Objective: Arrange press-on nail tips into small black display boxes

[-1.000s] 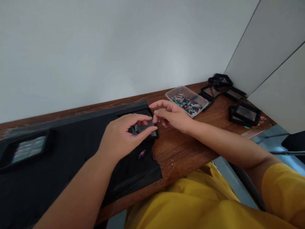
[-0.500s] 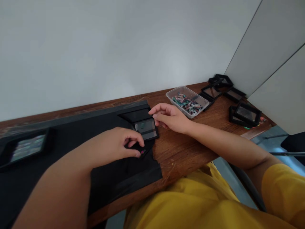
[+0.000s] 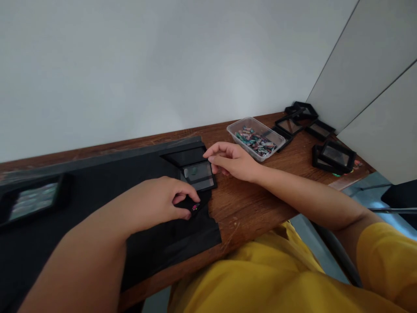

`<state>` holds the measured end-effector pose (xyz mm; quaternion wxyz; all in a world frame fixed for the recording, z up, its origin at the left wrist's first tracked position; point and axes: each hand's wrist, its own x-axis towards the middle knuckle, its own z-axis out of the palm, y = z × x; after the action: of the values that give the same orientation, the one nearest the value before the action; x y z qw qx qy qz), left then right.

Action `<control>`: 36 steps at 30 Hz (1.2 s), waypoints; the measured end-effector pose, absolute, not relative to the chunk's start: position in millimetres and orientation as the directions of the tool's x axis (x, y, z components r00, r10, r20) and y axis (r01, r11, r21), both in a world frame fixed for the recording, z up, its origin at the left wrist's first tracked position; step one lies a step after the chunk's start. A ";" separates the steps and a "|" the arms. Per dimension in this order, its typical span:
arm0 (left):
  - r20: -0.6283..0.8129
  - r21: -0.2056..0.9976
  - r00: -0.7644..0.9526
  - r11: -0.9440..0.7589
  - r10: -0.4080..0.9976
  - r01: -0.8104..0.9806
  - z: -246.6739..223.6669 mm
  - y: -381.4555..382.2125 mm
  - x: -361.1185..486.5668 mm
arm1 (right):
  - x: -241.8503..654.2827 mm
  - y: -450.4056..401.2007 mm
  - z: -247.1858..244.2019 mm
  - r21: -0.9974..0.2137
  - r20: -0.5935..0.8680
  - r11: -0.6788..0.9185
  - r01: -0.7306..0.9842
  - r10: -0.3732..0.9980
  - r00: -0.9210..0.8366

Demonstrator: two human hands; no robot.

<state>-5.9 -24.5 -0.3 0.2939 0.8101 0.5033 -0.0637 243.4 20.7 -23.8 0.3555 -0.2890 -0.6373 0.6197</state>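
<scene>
An open black case with a clear window lies on the black mat, its lid folded back toward the wall. Two small pieces, one whitish and one green, show inside it. My left hand is in front of the case, thumb and forefinger on a small dark item with a pink spot. My right hand hovers at the case's right edge, fingers curled and thumb near the forefinger; whether something tiny is between them is too small to tell.
A clear plastic tub of colourful small pieces stands behind my right hand. Several black cases lie at the right end of the wooden table. Another filled case lies far left. A wall runs behind.
My left hand has shifted slightly, its forefinger now over the small dark item. The whitish piece in the case is more visible. My right hand has hardly moved.
</scene>
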 end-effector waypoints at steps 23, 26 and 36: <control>-0.440 0.529 0.549 -0.288 0.711 0.798 -3.4 -23.8 -1.5 | 243.1 15.8 -28.4 -0.994 0.098 0.101 -0.034 0.758 -0.645; -0.445 0.522 0.537 -0.279 0.717 0.806 -0.9 -24.0 -0.7 | 243.2 15.6 -28.9 -0.994 0.105 0.103 -0.042 0.753 -0.650; -0.475 0.525 0.482 -0.203 0.736 0.827 5.0 -22.7 -11.8 | 238.4 10.2 -21.7 -0.999 0.030 0.006 -0.041 0.798 -0.602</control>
<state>-11.8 -22.7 5.0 0.3784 0.7732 0.5055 -0.0597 238.4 10.2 -21.7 0.3288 -0.3011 -0.6285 0.6374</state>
